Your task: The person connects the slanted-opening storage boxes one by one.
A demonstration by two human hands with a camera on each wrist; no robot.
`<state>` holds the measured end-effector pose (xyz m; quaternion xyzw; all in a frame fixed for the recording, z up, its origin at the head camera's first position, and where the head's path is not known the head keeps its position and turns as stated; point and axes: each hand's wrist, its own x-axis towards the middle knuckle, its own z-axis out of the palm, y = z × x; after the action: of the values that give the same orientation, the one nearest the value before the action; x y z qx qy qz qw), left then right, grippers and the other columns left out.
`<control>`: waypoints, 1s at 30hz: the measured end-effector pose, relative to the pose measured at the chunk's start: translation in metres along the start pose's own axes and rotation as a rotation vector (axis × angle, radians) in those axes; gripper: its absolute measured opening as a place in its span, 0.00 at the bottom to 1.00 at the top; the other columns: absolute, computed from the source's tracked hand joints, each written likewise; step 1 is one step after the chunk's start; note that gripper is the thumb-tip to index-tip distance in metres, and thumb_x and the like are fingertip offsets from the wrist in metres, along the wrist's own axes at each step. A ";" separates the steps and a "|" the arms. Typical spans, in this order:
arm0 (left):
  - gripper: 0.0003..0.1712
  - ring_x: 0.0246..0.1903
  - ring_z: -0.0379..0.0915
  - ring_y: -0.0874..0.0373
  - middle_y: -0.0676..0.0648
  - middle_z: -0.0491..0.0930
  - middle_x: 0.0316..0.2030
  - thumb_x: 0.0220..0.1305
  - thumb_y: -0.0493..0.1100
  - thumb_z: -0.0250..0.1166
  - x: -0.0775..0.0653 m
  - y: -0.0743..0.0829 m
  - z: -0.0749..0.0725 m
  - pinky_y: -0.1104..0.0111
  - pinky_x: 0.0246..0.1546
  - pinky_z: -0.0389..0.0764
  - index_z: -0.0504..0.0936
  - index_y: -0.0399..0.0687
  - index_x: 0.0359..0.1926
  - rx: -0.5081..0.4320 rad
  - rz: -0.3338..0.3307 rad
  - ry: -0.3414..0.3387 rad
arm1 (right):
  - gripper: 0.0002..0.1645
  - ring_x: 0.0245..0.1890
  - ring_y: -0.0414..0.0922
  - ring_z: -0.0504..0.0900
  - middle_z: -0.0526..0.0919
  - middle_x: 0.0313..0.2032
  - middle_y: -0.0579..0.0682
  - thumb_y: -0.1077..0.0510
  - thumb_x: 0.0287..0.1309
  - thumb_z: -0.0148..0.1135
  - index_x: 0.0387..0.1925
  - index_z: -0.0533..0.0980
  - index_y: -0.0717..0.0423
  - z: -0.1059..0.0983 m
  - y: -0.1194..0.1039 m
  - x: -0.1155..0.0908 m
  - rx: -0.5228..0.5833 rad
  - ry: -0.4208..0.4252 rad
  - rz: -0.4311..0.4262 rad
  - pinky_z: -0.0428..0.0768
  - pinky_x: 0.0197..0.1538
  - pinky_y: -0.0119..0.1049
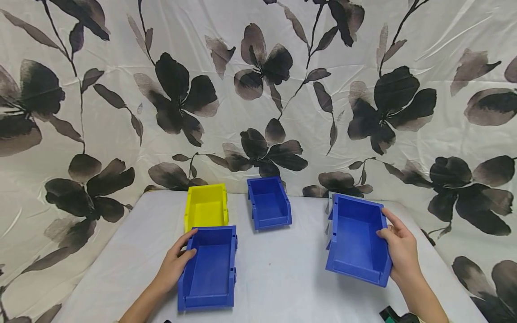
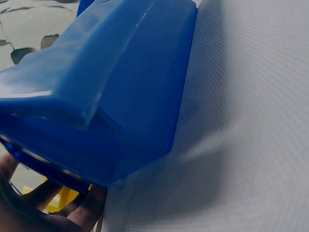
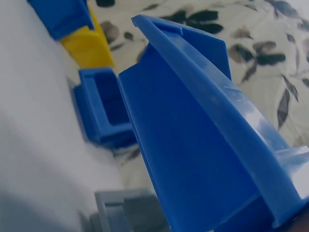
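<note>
One left blue bin [image 1: 211, 269]: left hand [image 1: 173, 264], fingers curled, grips its side. One right blue bin [image 1: 357, 237]: right hand [image 1: 401, 251] likewise grips its side.

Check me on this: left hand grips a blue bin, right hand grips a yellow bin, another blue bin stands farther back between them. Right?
Not quite: the right hand grips a blue bin, not a yellow one, as the head view shows. The left hand grips its own blue bin, and another blue bin stands farther back between them.
</note>
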<state>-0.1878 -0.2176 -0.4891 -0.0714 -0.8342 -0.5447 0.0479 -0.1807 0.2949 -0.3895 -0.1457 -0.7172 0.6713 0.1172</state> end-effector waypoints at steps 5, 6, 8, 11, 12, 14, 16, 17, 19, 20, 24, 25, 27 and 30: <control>0.30 0.60 0.64 0.37 0.35 0.61 0.67 0.72 0.36 0.51 0.001 -0.001 0.000 0.48 0.54 0.69 0.60 0.50 0.73 -0.006 0.000 0.004 | 0.37 0.37 0.38 0.68 0.65 0.29 0.42 0.69 0.63 0.50 0.73 0.61 0.48 0.020 -0.001 -0.014 0.006 -0.045 -0.039 0.67 0.44 0.29; 0.30 0.60 0.64 0.38 0.35 0.62 0.67 0.72 0.36 0.51 0.002 -0.002 -0.001 0.48 0.54 0.69 0.61 0.50 0.73 -0.005 0.004 0.006 | 0.37 0.36 0.38 0.68 0.65 0.29 0.42 0.70 0.62 0.50 0.72 0.61 0.49 0.024 -0.002 -0.017 0.016 -0.054 -0.053 0.67 0.43 0.28; 0.30 0.60 0.65 0.38 0.36 0.62 0.67 0.72 0.36 0.52 0.002 -0.002 -0.001 0.50 0.53 0.69 0.61 0.50 0.73 -0.006 0.010 0.008 | 0.37 0.34 0.37 0.66 0.64 0.29 0.42 0.71 0.61 0.50 0.72 0.62 0.51 0.032 -0.001 -0.021 0.042 -0.071 -0.074 0.67 0.42 0.27; 0.30 0.60 0.65 0.38 0.36 0.61 0.67 0.72 0.36 0.52 0.002 -0.003 -0.001 0.52 0.53 0.70 0.61 0.50 0.73 -0.008 0.011 0.006 | 0.37 0.32 0.37 0.65 0.62 0.28 0.43 0.73 0.61 0.50 0.71 0.63 0.52 0.044 -0.001 -0.028 0.063 -0.090 -0.103 0.66 0.43 0.27; 0.30 0.60 0.64 0.38 0.36 0.61 0.67 0.72 0.36 0.52 0.002 -0.003 -0.001 0.52 0.53 0.70 0.61 0.50 0.73 -0.008 0.010 0.006 | 0.37 0.32 0.37 0.64 0.61 0.28 0.43 0.73 0.61 0.50 0.71 0.63 0.52 0.049 -0.001 -0.030 0.056 -0.093 -0.113 0.65 0.43 0.27; 0.30 0.60 0.64 0.38 0.36 0.61 0.67 0.72 0.36 0.51 0.002 -0.003 -0.001 0.52 0.53 0.70 0.60 0.50 0.73 -0.010 0.009 0.006 | 0.37 0.31 0.37 0.64 0.62 0.28 0.44 0.74 0.60 0.50 0.70 0.64 0.52 0.057 0.000 -0.034 0.065 -0.106 -0.121 0.66 0.41 0.26; 0.30 0.60 0.65 0.38 0.35 0.62 0.67 0.72 0.36 0.51 0.002 -0.002 -0.002 0.51 0.53 0.70 0.61 0.50 0.73 -0.013 0.006 0.008 | 0.38 0.30 0.37 0.65 0.62 0.28 0.45 0.75 0.59 0.50 0.70 0.64 0.52 0.067 0.002 -0.037 0.079 -0.124 -0.128 0.68 0.39 0.26; 0.30 0.59 0.65 0.38 0.35 0.62 0.67 0.72 0.36 0.51 0.002 -0.002 -0.002 0.51 0.53 0.70 0.61 0.50 0.73 -0.013 0.002 0.009 | 0.38 0.30 0.37 0.65 0.63 0.28 0.45 0.75 0.59 0.50 0.70 0.65 0.52 0.072 0.003 -0.039 0.087 -0.134 -0.130 0.69 0.37 0.26; 0.30 0.59 0.66 0.37 0.34 0.62 0.66 0.72 0.36 0.51 0.001 -0.001 -0.002 0.50 0.53 0.70 0.61 0.50 0.73 -0.017 -0.005 0.009 | 0.39 0.30 0.38 0.66 0.64 0.29 0.47 0.76 0.58 0.50 0.70 0.65 0.52 0.081 0.005 -0.043 0.101 -0.159 -0.132 0.71 0.35 0.26; 0.29 0.59 0.66 0.37 0.34 0.62 0.66 0.72 0.36 0.51 0.001 -0.001 -0.002 0.50 0.53 0.70 0.61 0.50 0.72 -0.018 -0.009 0.009 | 0.39 0.30 0.38 0.66 0.63 0.29 0.47 0.76 0.57 0.50 0.69 0.65 0.53 0.086 0.005 -0.045 0.107 -0.172 -0.135 0.71 0.35 0.26; 0.29 0.58 0.67 0.36 0.34 0.62 0.67 0.72 0.36 0.51 0.000 -0.001 -0.002 0.48 0.53 0.70 0.61 0.50 0.72 -0.023 -0.013 0.008 | 0.39 0.33 0.39 0.64 0.61 0.31 0.48 0.76 0.55 0.50 0.68 0.66 0.52 0.103 0.008 -0.051 0.123 -0.209 -0.129 0.68 0.35 0.27; 0.29 0.58 0.66 0.35 0.34 0.61 0.67 0.72 0.36 0.51 0.000 -0.001 -0.002 0.48 0.54 0.69 0.61 0.50 0.72 -0.025 -0.010 0.006 | 0.39 0.32 0.39 0.64 0.61 0.31 0.48 0.76 0.55 0.51 0.68 0.67 0.52 0.107 0.008 -0.052 0.129 -0.215 -0.125 0.68 0.35 0.27; 0.29 0.59 0.66 0.35 0.34 0.61 0.68 0.72 0.36 0.51 0.000 -0.001 -0.002 0.48 0.53 0.70 0.61 0.50 0.72 -0.025 -0.004 0.004 | 0.39 0.31 0.39 0.64 0.61 0.30 0.48 0.76 0.55 0.51 0.67 0.68 0.51 0.113 0.009 -0.054 0.140 -0.224 -0.116 0.68 0.34 0.27; 0.29 0.59 0.66 0.36 0.35 0.60 0.68 0.72 0.36 0.51 0.001 -0.002 -0.001 0.50 0.53 0.70 0.61 0.49 0.72 -0.027 0.002 0.000 | 0.39 0.30 0.39 0.64 0.62 0.30 0.49 0.76 0.54 0.51 0.67 0.68 0.50 0.121 0.010 -0.056 0.162 -0.235 -0.106 0.68 0.34 0.28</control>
<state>-0.1888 -0.2196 -0.4907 -0.0731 -0.8266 -0.5559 0.0475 -0.1725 0.1623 -0.4065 -0.0180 -0.6762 0.7322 0.0790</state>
